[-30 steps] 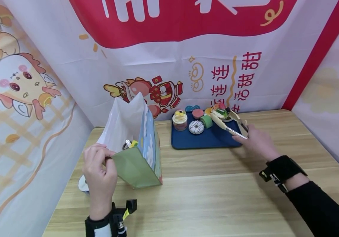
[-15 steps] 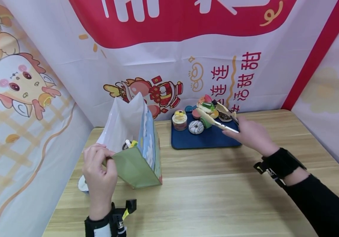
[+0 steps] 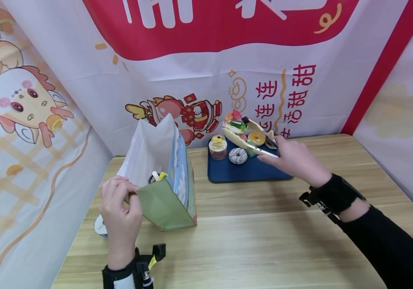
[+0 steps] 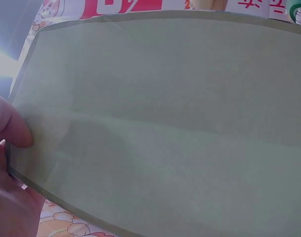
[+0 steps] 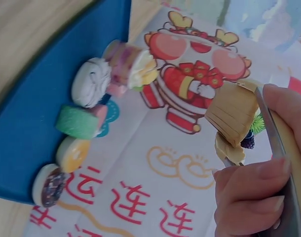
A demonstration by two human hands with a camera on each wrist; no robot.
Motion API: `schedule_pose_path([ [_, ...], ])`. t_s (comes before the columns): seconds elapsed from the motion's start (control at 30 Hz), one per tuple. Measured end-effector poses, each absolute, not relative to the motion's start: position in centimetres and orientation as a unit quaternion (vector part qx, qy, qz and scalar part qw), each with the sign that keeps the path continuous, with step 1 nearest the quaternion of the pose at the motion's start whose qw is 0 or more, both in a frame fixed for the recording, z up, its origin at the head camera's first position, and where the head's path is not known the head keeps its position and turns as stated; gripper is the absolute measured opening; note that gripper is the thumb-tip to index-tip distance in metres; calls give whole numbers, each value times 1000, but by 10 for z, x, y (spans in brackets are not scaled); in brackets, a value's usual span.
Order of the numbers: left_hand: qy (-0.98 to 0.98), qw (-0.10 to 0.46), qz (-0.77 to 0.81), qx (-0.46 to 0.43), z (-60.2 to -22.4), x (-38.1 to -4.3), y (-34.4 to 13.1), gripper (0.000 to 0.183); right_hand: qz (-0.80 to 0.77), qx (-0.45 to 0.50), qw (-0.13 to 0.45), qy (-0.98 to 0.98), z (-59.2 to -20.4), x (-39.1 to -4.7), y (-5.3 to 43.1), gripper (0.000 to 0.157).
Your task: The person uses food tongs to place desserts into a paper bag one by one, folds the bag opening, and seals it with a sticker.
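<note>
My left hand [image 3: 121, 210] pinches the near edge of an upright paper gift bag [image 3: 166, 206], green on its side panel, and its mouth gapes. Inside the bag a small yellow and black-and-white item [image 3: 158, 176] shows, the rest hidden. In the left wrist view, the thumb lies on the green panel [image 4: 155, 123]. My right hand [image 3: 296, 162] grips tongs [image 3: 267, 152] with tan tips. Between the tips is a fruit tart [image 3: 236, 123] topped with red, green and dark fruit, raised above the back of the blue tray [image 3: 244, 174]. Its brown base [image 5: 233, 111] shows in the right wrist view.
On the tray stand a dessert cup [image 3: 218, 148], a white striped donut [image 3: 238, 155], a yellow-topped donut [image 3: 256, 139], a green roll [image 5: 77, 122] and a chocolate-topped donut [image 5: 49, 185]. A white round item [image 3: 100, 225] lies partly behind the left hand. A printed cloth backdrop [image 3: 192, 72] rises behind.
My right hand has carried the tart in the tongs leftward and slightly up, from the tray's right side to above its back left. The left hand stays at the bag's edge.
</note>
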State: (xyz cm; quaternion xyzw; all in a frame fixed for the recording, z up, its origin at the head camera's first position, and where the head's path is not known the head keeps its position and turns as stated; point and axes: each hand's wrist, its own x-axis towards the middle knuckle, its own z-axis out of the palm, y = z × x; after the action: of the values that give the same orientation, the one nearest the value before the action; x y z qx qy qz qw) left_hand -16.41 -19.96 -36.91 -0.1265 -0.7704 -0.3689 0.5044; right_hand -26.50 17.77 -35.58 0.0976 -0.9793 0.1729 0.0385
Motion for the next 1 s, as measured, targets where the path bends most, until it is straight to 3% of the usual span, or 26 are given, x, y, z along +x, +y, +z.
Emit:
schedule_pose_path([
  [0.27, -769, 505, -370, -130, -370, -165, -200, 19, 175, 129, 77, -973, -338, -262, 160, 79],
  [0.63, -766, 510, -368, -135, -362, -159, -193, 20, 185, 169, 87, -964, -318, -260, 138, 81],
  [1.0, -768, 506, -371, -132, -365, -161, -196, 20, 190, 205, 109, -954, -299, -252, 115, 67],
])
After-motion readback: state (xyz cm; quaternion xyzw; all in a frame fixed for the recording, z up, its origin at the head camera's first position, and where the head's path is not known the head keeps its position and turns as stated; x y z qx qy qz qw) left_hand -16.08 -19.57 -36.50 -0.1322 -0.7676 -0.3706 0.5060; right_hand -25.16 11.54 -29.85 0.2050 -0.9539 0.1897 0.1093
